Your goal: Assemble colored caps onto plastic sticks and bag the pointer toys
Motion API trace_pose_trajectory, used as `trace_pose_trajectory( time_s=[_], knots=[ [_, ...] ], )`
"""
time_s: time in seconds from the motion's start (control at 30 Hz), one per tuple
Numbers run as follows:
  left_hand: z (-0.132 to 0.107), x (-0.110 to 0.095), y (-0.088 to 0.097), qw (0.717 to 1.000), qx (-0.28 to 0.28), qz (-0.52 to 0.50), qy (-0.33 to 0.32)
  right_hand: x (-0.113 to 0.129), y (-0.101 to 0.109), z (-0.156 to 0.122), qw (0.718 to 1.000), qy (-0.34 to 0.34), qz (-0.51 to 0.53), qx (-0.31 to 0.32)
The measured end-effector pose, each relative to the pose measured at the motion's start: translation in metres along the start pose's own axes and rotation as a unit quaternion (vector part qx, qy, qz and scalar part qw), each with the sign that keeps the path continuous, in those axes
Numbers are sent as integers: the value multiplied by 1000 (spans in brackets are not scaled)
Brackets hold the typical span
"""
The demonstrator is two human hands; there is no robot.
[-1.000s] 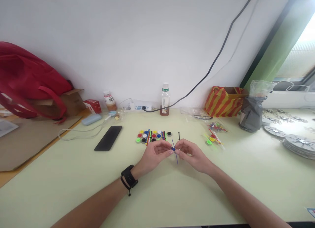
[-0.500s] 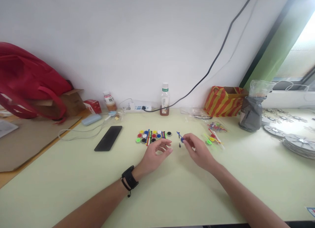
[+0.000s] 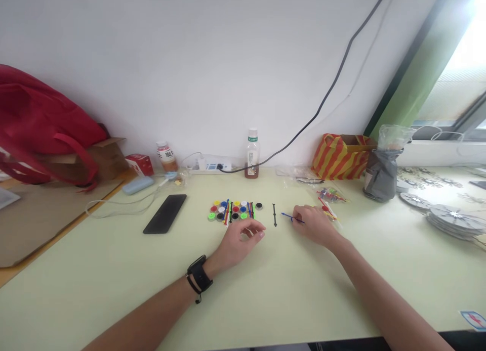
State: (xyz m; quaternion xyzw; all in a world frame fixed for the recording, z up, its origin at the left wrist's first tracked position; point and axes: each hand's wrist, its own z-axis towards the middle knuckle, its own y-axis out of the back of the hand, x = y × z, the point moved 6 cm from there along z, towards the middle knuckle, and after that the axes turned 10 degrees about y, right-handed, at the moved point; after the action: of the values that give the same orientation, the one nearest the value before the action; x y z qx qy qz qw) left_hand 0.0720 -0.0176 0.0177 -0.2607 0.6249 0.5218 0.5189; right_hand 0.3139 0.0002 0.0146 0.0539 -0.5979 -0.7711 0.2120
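My right hand rests on the pale green table with its fingers closed on a thin blue stick that lies almost flat and points left. A black stick lies on the table just left of it. My left hand, with a black watch on the wrist, hovers low with curled fingers and holds nothing that I can see. Just beyond the left hand sits a cluster of coloured round caps and sticks.
A black phone lies to the left. Bottles, a power strip and a striped bag line the wall. More coloured pieces lie right of my right hand. A red bag fills the far left.
My hands have parted: the right hand carried the blue stick to the right and lowered it to the table. The left hand stayed in place, now without the piece.
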Motion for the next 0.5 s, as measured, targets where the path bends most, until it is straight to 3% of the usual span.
trace_pose_trajectory(
  time_s=[0.1,0.33,0.4,0.5],
  knots=[
    [0,-1,-1,1000,6,-5,-7,-8,0,2,999,-43,-6,23],
    [-3,-9,-3,999,19,16,-24,-45,9,-12,991,-113,-74,1],
    [-4,-11,-4,998,21,39,-38,-38,12,-12,993,-73,-90,-30],
    [-8,-14,-8,993,37,86,-72,-5,8,-7,997,42,-37,-54]
  ],
)
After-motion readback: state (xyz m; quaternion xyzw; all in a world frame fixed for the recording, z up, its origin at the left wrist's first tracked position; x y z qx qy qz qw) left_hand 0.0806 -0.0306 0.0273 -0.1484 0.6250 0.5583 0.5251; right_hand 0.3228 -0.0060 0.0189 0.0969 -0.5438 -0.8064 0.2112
